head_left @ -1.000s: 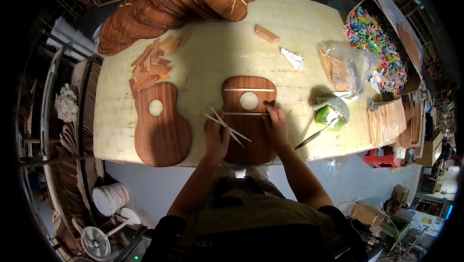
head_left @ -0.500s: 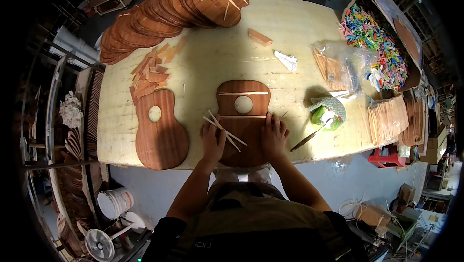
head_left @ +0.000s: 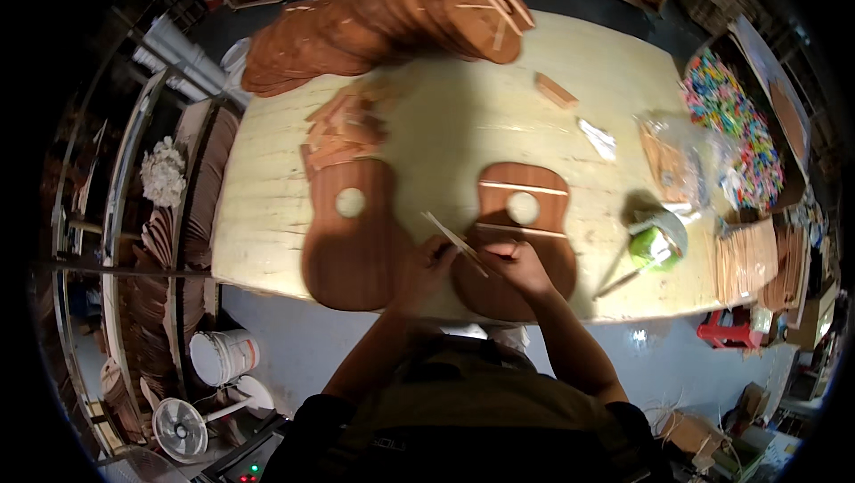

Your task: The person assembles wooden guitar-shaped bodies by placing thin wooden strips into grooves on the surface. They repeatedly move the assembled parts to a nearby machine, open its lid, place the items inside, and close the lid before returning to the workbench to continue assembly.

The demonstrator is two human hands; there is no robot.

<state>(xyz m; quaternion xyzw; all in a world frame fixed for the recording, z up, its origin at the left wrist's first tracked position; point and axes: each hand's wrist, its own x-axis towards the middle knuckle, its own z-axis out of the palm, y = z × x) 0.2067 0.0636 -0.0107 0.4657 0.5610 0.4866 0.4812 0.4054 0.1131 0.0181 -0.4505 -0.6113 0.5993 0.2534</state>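
My left hand (head_left: 429, 260) is closed around a few thin pale wooden strips (head_left: 452, 235), which slant up and away from its fingers. Beside it, my right hand (head_left: 520, 269) has its fingers curled together near the strips' lower end; whether it pinches a strip is blurred. Both hands are over the near left part of a brown guitar-shaped wooden board (head_left: 554, 256). Two pale strips cross that board, one above and one below its round hole. A second such board (head_left: 352, 256), without strips, lies to the left, partly behind my left forearm.
A fanned stack of similar boards (head_left: 383, 24) fills the far left of the table (head_left: 258, 216). Wood offcuts (head_left: 347, 122) lie before it. To the right are a green-lined pot (head_left: 657, 247) with a brush (head_left: 623, 282), a plastic bag (head_left: 681, 158) and a box of colourful clips (head_left: 735, 126).
My right hand has left the board's right edge and come in beside the left hand. The strips have lifted with my left hand. The whole view has shifted, with the table now further right.
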